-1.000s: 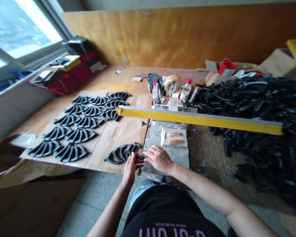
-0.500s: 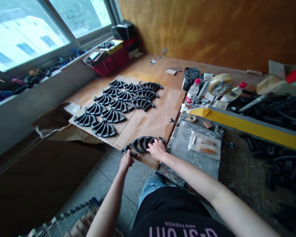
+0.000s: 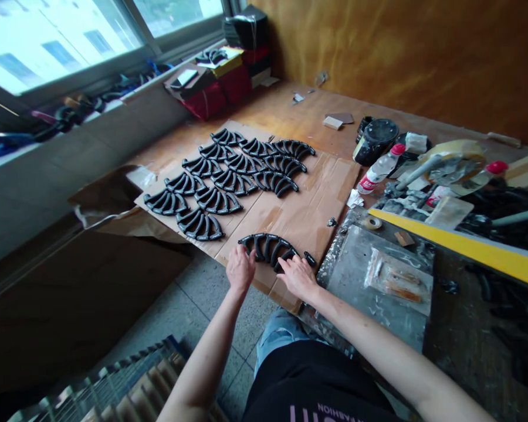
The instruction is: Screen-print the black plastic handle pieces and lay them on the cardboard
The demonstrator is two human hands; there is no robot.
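Observation:
A fan-shaped row of curved black pieces (image 3: 270, 249) lies near the front edge of a cardboard sheet (image 3: 286, 214). My left hand (image 3: 240, 268) is closed at the row's left end, its fingertips on the end curved black piece, which they partly hide. Over the right part of the same row lies my right hand (image 3: 298, 276), fingers stretched out and touching the pieces from above. Just beyond its fingers is a short loose black piece (image 3: 310, 258). Farther back on the cardboard, several finished-looking black fans (image 3: 226, 181) sit in close rows.
To the right are a grey metal plate (image 3: 356, 275) with a plastic bag, a tape roll (image 3: 372, 223) and a yellow-edged bar (image 3: 457, 246). Behind them stand a red-capped bottle (image 3: 378, 171) and a dark can (image 3: 377, 140). Red boxes (image 3: 211, 97) are by the window.
My left hand has brought its black piece up against the row's left end, where a gap showed before. My right hand stays on the row. The view has shifted.

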